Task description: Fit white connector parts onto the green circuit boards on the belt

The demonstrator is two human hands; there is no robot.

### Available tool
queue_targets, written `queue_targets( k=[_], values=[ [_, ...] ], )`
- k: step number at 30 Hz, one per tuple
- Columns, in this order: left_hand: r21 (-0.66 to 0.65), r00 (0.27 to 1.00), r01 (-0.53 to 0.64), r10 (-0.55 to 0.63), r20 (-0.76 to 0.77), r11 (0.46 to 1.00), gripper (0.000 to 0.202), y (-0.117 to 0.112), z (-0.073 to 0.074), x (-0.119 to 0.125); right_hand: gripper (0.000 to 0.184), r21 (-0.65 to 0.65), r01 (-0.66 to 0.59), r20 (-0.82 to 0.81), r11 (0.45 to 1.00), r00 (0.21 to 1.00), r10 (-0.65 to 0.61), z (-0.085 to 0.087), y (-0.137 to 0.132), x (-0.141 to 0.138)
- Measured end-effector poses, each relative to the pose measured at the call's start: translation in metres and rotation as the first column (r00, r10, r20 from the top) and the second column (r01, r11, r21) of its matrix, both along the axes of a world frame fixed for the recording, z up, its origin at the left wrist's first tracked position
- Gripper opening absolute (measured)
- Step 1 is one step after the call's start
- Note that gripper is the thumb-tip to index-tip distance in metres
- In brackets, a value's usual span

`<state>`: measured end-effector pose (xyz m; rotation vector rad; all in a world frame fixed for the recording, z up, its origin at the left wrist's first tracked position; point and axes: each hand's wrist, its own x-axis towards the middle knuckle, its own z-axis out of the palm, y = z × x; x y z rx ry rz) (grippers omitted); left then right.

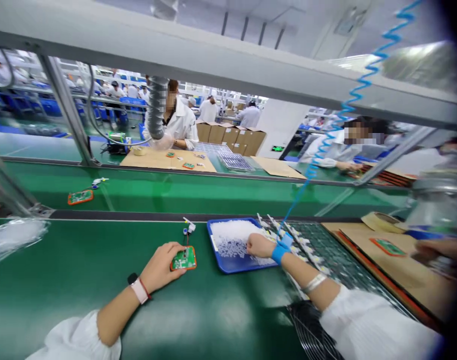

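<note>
Circuit board (pixel 184 258), orange-framed, lies on the green tabletop (pixel 82 300), its edge held by the curled fingers of the left hand (pixel 160 267); a wire leads up to a white connector (pixel 189 226). Right hand (pixel 260 246) reaches into white parts (pixel 232 235) in a blue tray (pixel 228 266); whether it pinches any cannot be determined. Blue wrist strap (pixel 279 254) circles the right wrist.

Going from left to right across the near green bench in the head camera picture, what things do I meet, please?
plastic bag → left hand → circuit board → blue tray → mesh rack → cardboard sheet
</note>
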<state>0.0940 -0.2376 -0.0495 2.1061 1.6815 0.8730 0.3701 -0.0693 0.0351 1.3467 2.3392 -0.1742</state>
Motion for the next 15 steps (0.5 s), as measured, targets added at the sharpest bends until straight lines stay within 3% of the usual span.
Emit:
queue_targets(
  k=[8,15],
  values=[
    [-0.021,1.0,-0.011,0.011,-0.025,1.0,0.051,0.002,0.006,0.003,0.023,0.001,-0.002,-0.097,1.0,0.995,0.002,-0.028,0.018,0.01],
    [-0.03,1.0,-0.01,0.01,-0.018,1.0,0.051,0.002,0.005,0.003,0.017,0.039,0.029,-0.115,0.999,0.993,-0.024,-0.025,0.012,0.01]
  ],
)
